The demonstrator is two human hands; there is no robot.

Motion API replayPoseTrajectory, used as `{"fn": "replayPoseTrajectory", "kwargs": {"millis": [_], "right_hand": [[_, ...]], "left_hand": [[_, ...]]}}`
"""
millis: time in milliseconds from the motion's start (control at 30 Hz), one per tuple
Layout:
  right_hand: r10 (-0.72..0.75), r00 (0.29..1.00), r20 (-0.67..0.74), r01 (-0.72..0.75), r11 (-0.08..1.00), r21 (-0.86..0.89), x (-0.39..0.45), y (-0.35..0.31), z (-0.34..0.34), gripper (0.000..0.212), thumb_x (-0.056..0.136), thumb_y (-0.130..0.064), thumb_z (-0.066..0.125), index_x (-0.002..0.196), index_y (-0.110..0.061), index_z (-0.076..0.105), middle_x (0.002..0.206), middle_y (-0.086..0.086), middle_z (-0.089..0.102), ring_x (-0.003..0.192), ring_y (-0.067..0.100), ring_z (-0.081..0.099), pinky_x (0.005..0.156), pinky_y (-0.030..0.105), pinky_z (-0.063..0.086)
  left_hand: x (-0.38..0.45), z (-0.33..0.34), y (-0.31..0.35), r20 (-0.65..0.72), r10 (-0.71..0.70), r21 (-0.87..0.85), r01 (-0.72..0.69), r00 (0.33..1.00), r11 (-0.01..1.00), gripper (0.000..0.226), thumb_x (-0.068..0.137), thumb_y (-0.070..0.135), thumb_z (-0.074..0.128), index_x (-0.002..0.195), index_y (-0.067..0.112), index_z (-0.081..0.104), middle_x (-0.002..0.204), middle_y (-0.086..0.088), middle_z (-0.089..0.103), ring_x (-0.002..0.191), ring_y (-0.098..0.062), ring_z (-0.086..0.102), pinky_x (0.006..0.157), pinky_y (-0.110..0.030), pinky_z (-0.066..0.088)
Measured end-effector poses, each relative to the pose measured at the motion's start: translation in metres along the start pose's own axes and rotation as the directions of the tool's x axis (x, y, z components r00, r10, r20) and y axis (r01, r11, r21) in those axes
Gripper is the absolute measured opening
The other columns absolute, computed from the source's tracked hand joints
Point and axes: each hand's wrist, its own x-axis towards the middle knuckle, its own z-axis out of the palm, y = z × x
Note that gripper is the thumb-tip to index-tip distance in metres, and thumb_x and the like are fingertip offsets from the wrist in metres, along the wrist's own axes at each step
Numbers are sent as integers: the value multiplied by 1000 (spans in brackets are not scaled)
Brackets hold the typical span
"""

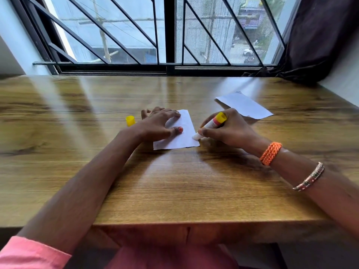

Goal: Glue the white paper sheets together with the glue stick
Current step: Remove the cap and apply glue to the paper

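Observation:
A small white paper sheet point(184, 137) lies flat in the middle of the wooden table point(174, 187). My left hand point(157, 125) rests on it with fingers spread, pressing it down. My right hand point(227, 129) grips the uncapped glue stick point(212, 124), tilted, with its white tip touching the sheet's right edge. A second white paper sheet point(244, 105) lies further back on the right, apart from both hands. The yellow cap point(130, 120) stands on the table left of my left hand.
A barred window point(169, 32) runs along the table's far edge. A dark curtain point(318, 39) hangs at the back right. The table's front edge is close to my body.

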Motion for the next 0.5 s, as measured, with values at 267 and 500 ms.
{"fn": "replayPoseTrajectory", "kwargs": {"millis": [267,500], "right_hand": [[34,995,94,-39,998,47,-7,-2,-4,5,71,-8,77,71,-6,73,60,-1,71,56,8,59,51,24,47],[149,980,129,-180,944,275,-5,7,-8,9,75,-10,73,69,-4,71,61,9,63,55,16,50,38,20,37]], "left_hand": [[2,-1,-3,16,-21,27,20,1000,999,54,85,57,49,134,35,43,148,14,37,139,-16,21,106,-49,13],[-1,-1,-3,-18,-26,143,29,999,989,56,82,64,43,132,40,45,144,12,43,138,-13,24,107,-54,10]]}}
